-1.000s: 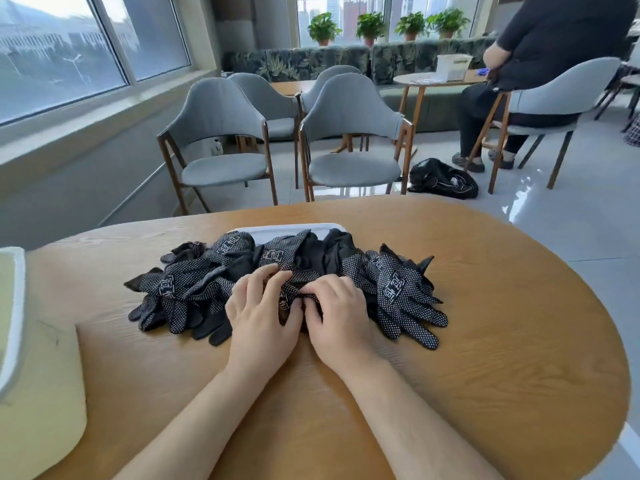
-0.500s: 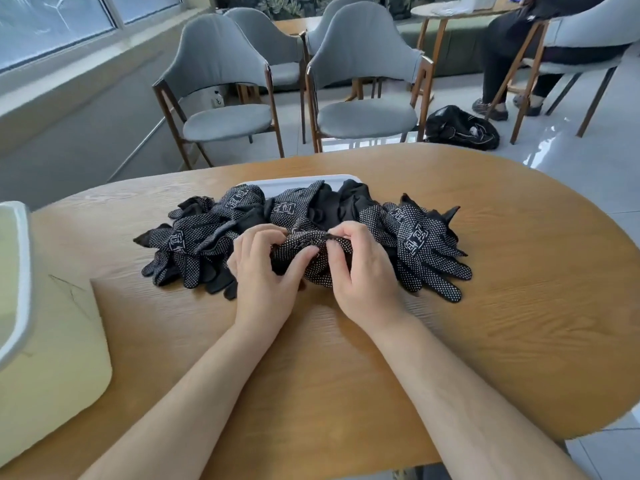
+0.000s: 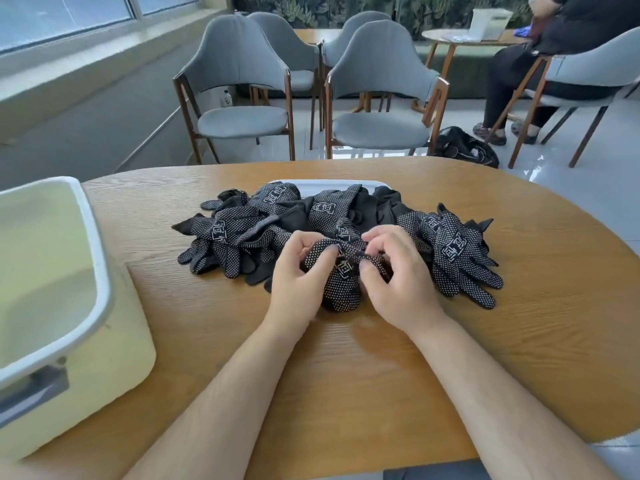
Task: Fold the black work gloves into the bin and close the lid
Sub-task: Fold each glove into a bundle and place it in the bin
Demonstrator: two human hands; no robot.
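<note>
The round wooden table (image 3: pixel 485 358) carries everything. The open pale-yellow plastic bin with a white rim (image 3: pixel 117 368) stands well left of the heap of black, white-dotted work gloves (image 3: pixel 235 233). A flat white lid (image 3: pixel 332 184) shows from under the heap's far side. Just in front of the heap, the left hand (image 3: pixel 294 285) and right hand (image 3: pixel 401 289) curl their fingers round one rolled glove bundle (image 3: pixel 343 289), pinching its top edge. It looks light, limp and grippy. Unless held at the tucked fold, it will likely spring open.
</note>
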